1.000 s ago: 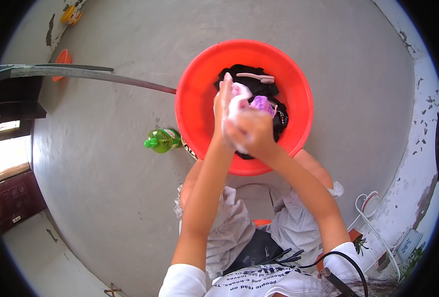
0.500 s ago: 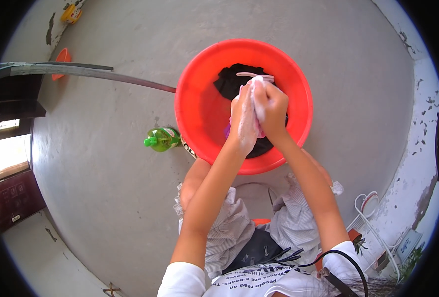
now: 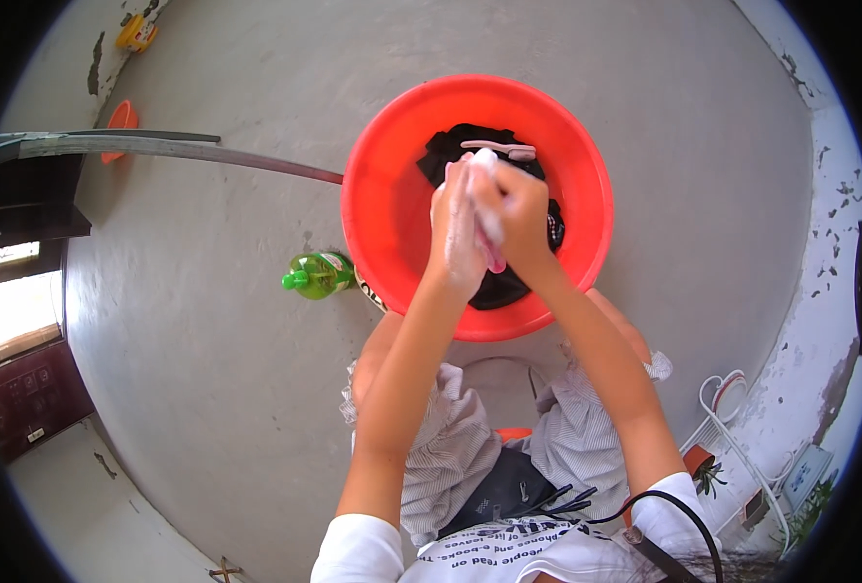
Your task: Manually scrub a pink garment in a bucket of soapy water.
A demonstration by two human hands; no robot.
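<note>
Over a large red-orange basin [image 3: 355,219], my two hands are pressed together, coated in white suds. Between them is a pink cloth [image 3: 494,257], mostly hidden; its lower end pokes out near the wrists. My left hand [image 3: 456,233] lies along one side of it, closed against the cloth. On the other side, my right hand [image 3: 523,216] is curled into a fist and slightly smeared by motion. Black cloth [image 3: 441,155] lies in the basin beneath them. A light pink, long-handled thing [image 3: 518,153], perhaps a brush, rests on that cloth beyond my fingers.
A green liquid bottle [image 3: 319,275] lies or stands left of the basin. A long grey bar [image 3: 188,151] reaches toward its left rim. A small orange basin [image 3: 120,126] and a yellow container [image 3: 137,35] sit far left. White cables [image 3: 742,442] and a potted plant [image 3: 705,468] are at right.
Both hands have shifted slightly left and turned against each other. The purple part beside the left hand no longer shows, and more patterned dark cloth is visible at the right.
</note>
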